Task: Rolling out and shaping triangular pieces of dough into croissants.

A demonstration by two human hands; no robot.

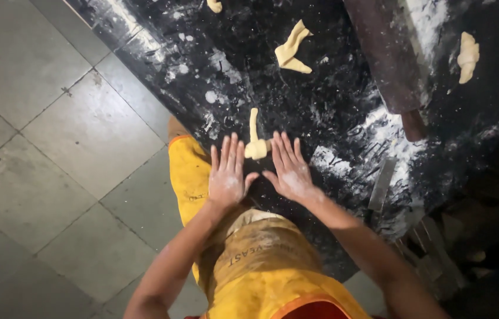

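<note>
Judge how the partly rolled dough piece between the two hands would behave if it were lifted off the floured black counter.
The dough piece would probably flop: its thin unrolled tail looks soft and limp. It likely weighs little, being small beside the left hand and right hand. Flour on the counter suggests it would release without sticking much.

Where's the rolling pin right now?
Head view, upper right: the rolling pin lies on the floured black counter, between two dough pieces, beyond the right hand.
</note>
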